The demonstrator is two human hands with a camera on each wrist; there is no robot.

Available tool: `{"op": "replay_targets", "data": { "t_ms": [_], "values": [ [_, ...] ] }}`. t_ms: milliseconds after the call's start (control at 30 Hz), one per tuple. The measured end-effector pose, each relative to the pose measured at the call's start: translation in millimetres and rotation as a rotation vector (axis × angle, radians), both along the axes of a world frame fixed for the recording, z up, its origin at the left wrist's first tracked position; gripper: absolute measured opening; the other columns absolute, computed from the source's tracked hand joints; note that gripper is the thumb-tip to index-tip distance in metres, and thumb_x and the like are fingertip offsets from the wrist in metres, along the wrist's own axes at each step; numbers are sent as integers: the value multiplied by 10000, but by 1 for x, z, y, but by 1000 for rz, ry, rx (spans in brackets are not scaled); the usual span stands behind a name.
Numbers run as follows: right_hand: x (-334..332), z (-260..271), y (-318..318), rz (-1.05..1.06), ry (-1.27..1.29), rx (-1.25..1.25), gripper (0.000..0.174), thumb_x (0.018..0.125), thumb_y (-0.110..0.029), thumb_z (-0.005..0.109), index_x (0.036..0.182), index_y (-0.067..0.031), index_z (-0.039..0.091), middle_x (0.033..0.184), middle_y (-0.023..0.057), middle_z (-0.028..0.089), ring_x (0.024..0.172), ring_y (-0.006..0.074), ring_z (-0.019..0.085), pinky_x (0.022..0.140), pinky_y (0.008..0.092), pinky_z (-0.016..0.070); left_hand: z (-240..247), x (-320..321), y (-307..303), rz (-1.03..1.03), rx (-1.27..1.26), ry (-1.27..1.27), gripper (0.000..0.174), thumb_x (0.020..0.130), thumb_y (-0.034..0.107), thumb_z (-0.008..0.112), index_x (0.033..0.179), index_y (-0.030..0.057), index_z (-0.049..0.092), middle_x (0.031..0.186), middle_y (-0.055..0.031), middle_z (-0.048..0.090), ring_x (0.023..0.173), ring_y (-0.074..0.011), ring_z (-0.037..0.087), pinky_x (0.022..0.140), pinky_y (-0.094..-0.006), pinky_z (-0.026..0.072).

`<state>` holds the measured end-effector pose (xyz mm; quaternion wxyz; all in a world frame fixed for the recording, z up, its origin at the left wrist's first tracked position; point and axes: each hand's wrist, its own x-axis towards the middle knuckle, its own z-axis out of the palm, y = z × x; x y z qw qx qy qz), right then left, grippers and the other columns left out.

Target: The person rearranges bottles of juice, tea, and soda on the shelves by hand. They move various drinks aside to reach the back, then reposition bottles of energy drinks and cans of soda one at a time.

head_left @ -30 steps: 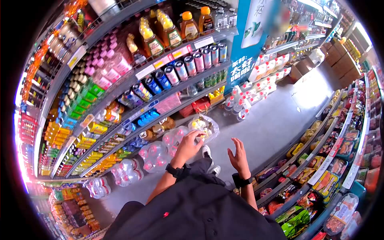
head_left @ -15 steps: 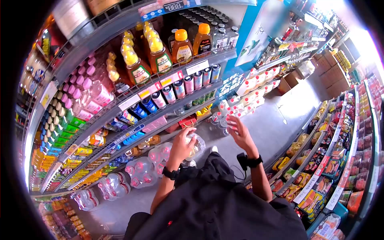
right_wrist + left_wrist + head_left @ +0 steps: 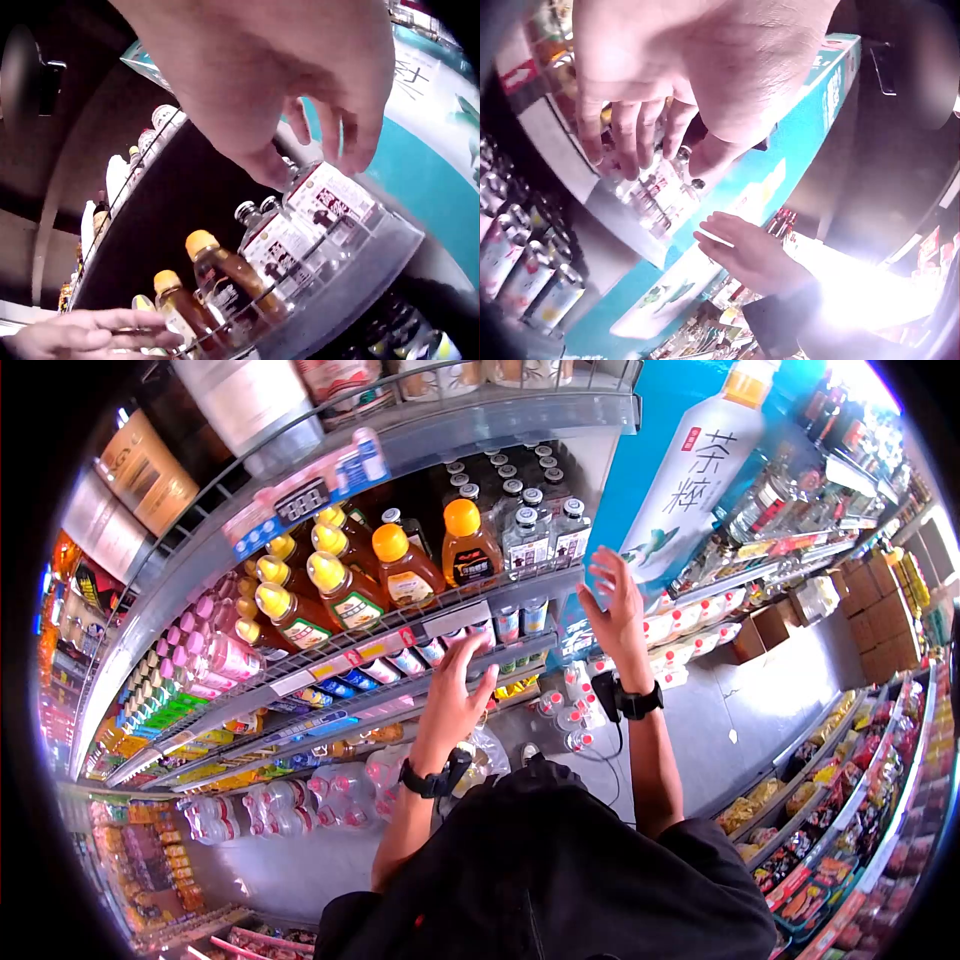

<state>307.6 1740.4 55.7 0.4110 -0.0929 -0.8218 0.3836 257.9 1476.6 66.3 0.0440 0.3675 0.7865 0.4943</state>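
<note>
My right hand is raised at the end of a wire-fronted shelf, fingers relaxed and holding nothing. In the right wrist view its fingers overlap the top of a clear glass bottle with a white label. Similar clear bottles stand in rows behind the wire rail. My left hand, loosely spread and also holding nothing, is in front of the price strip below the honey-coloured bottles. Two of these, an orange-capped dark-labelled bottle and an orange-capped pale-labelled bottle, stand left of the clear ones.
Yellow-capped bottles fill the shelf farther left, and cans line the shelf below. A blue panel closes the shelf's right end. Wrapped water bottles stand on the floor at left. A low display runs along the right.
Both hands have risen from low in front of the body toward the shelf, the right one higher. The head view has come closer to the bottle shelf.
</note>
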Motion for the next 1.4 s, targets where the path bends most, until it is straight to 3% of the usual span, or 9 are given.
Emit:
{"op": "replay_targets", "data": {
  "t_ms": [167,267,400,533,833,900,1067,1200,1400],
  "values": [
    [-42,-5,47,-8,-5,58,688,822,-130,837,1398,-21,479,1317,156,617,1120,289,662,883,381,570,23,-18,64,25,66,86,535,926,77,663,1434,46,499,1404,-148,550,1136,-254,647,945,-365,508],
    [-61,-13,54,64,-2,139,771,794,-178,866,1416,19,455,1288,184,611,1125,309,642,867,391,571,13,-29,79,116,-48,226,586,924,88,667,1471,54,457,1495,-157,479,1184,-261,635,1042,-387,475],
    [-72,-19,54,114,-10,3,664,791,-149,853,1313,59,501,1139,253,656,1017,401,668,859,407,553,12,-31,93,175,-97,175,588,930,115,672,1475,72,456,1512,-172,463,1202,-279,628,1072,-403,462],
    [-67,2,62,160,-119,-71,595,776,-147,865,1244,49,554,1096,204,684,971,335,696,789,390,577,0,-30,101,189,-102,193,556,932,112,670,1450,66,474,1484,-187,480,1179,-291,638,1066,-408,465],
    [-76,-15,76,259,-141,-166,642,771,-118,872,1298,63,555,1140,215,693,1022,307,710,838,380,586,4,-26,107,228,-43,125,650,939,129,654,1517,17,378,1513,-207,472,1182,-318,651,1019,-411,507],
    [-73,-12,78,290,-140,-155,616,789,-105,859,1301,55,555,1119,206,691,988,284,710,818,369,586,4,-23,106,203,-51,124,599,953,142,631,1491,10,403,1492,-246,466,1334,-416,505,1083,-419,465],
    [-71,-20,81,391,-143,-267,535,871,-97,795,1316,49,535,1080,176,692,989,226,695,870,365,586,4,-18,100,205,-50,176,551,939,150,662,1447,64,467,1511,-200,449,1357,-390,486,1105,-439,432],
    [-69,-29,83,386,-160,-203,560,910,-94,757,1372,61,481,1134,211,678,1027,257,687,896,385,580,7,-16,92,171,13,117,497,937,145,675,1393,52,501,1471,-177,486,1341,-382,501,1095,-436,439],
    [-55,-41,74,253,18,-225,567,894,2,734,1405,6,489,1330,132,588,1157,242,617,908,341,543,-5,-9,61,228,83,164,446,957,136,643,1378,47,524,1363,-177,588,1248,-360,576,1057,-416,473]
  ]
}}
